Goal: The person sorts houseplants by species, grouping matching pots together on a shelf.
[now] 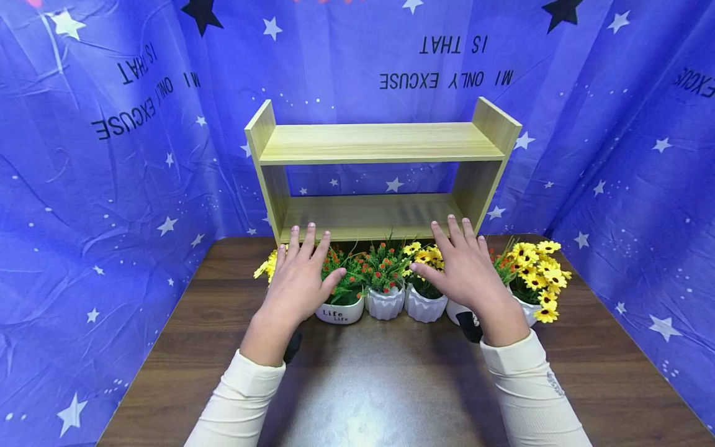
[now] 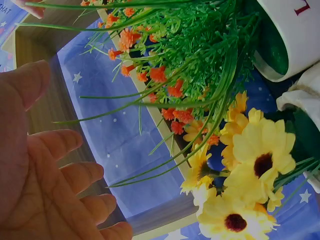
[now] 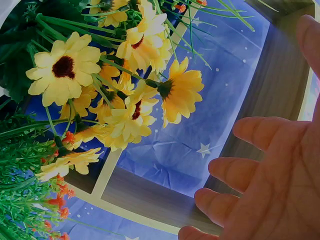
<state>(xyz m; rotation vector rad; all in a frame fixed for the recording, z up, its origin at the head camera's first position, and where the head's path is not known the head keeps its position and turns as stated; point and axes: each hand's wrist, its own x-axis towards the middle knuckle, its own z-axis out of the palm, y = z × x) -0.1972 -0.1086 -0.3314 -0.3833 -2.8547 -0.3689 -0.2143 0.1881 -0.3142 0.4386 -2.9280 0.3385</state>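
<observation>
Above the row of flower pots at the desk's far edge, left hand and right hand hover released, grasping nothing; pots likely light, rigid, breakable: hold walls, not soft stems.

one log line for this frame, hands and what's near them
left hand: open above flower pots | right hand: open above pots | wooden shelf: behind pots | holding: nothing
</observation>
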